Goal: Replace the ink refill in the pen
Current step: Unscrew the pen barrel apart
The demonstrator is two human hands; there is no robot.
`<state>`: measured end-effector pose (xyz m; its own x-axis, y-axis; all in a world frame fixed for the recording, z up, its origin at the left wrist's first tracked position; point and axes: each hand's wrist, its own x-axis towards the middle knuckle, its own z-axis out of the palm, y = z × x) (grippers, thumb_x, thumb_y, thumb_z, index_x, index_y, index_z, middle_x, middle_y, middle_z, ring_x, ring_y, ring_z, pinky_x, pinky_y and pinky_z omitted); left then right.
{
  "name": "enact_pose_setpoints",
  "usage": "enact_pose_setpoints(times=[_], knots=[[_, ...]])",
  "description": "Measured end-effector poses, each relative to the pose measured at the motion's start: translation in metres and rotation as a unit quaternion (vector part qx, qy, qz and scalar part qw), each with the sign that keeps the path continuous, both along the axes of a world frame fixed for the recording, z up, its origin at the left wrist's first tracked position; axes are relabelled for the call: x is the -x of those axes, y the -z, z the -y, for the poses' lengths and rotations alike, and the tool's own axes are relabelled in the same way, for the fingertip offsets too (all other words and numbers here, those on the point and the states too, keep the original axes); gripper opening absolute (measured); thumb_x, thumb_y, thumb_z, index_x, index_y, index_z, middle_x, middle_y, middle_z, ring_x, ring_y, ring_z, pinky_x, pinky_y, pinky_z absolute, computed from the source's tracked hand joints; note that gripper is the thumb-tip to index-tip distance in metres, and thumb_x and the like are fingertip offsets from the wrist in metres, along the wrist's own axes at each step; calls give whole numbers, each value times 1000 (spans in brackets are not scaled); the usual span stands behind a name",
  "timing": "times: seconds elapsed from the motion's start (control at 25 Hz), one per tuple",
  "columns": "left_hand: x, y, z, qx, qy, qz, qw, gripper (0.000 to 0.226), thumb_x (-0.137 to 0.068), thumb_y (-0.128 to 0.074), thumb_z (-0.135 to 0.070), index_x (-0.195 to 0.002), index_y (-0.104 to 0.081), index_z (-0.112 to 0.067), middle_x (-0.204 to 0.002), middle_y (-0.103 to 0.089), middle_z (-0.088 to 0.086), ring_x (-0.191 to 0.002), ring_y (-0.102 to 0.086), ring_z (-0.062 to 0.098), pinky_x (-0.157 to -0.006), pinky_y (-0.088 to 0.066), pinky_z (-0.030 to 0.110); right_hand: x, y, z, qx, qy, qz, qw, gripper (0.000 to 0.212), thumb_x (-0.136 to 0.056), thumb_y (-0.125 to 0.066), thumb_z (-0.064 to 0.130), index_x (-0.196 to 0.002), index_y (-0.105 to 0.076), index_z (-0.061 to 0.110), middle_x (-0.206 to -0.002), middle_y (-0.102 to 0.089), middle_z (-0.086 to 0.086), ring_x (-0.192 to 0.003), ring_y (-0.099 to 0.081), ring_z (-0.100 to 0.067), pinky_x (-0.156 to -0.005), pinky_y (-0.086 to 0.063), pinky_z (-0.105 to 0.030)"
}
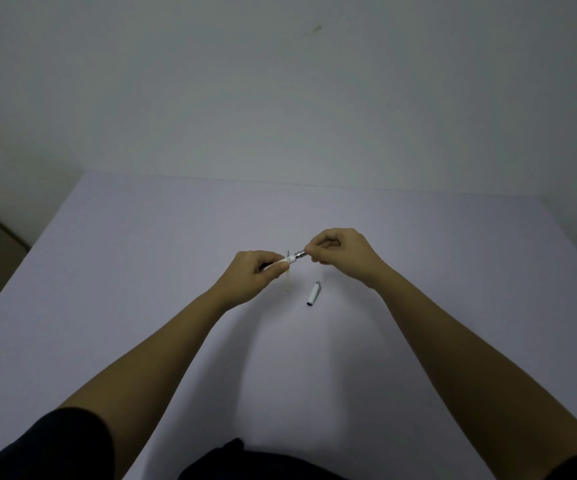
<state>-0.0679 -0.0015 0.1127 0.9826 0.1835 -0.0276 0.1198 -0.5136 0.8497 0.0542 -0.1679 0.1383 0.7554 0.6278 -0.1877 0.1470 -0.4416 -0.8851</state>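
On a pale table [141, 306], a white pen cap [313, 293] lies nearest. Beyond, left hand [257, 270] clamps the pen barrel [285, 260]; right hand [340, 252] pinches its metal tip section [300, 254]. Refill swap seemingly still ahead.

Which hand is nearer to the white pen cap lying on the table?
Too close to call. The cap lies apart from both, toward the person: the left hand up to its left, the right hand up to its right, both holding the pen.
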Motion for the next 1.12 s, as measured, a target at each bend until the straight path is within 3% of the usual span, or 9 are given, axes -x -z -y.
enact_pose_setpoints(times=[0.12,0.32,0.48,0.6,0.8,0.92,1.12], knots=[[1,2,0,32,-23,-7,999,26,-92,-55,-31,-67,-60,-36,-57,-46,-9,-52,-36,7,-53,-31,19,-3,-2,1,-60,23,-35,997,8,-80,-71,20,-86,-67,23,-82,-70,-2,-78,-66,-12,-74,-52,-25],[3,12,0,98,-68,-24,993,17,-92,-54,-31,-89,-69,-24,-72,-59,-5,-58,-49,4,-55,-39,10,-8,-6,-4,-190,114,-126,967,11,-82,-69,13,-83,-60,19,-86,-64,-4,-85,-63,-14,-74,-55,-18],[1,25,-3,127,-88,-33,987,19,-93,-53,-30,-89,-70,-22,-73,-61,-4,-64,-51,11,-67,-43,23,-19,7,-2,-241,201,-156,936,6,-86,-64,12,-88,-62,17,-85,-66,0,-81,-64,-7,-75,-55,-15],[-2,32,-7,134,-109,-35,984,20,-93,-53,-30,-90,-70,-20,-72,-61,-5,-63,-51,11,-68,-43,25,-21,46,3,-140,261,-154,943,19,-84,-67,16,-102,-66,9,-91,-67,-5,-79,-64,-10,-71,-52,-20],[-11,40,-10,137,-126,-47,981,19,-93,-53,-30,-90,-70,-21,-71,-61,-6,-58,-51,3,-65,-43,21,-11,125,15,100,282,-65,952,30,-79,-70,19,-105,-70,5,-96,-72,-12,-83,-64,-21,-89,-51,-33],[-15,46,-11,142,-135,-57,979,21,-93,-53,-30,-93,-70,-18,-72,-61,-6,-59,-52,4,-65,-43,20,-6,142,16,155,262,-35,952,27,-80,-70,18,-103,-68,4,-102,-72,-14,-99,-64,-27,-86,-46,-29],[-18,53,-8,140,-133,-72,978,23,-92,-54,-30,-96,-70,-13,-73,-60,-4,-63,-52,11,-65,-43,22,-3,155,14,170,239,-28,956,33,-81,-70,27,-102,-66,2,-101,-71,-15,-99,-64,-27,-80,-46,-28]])
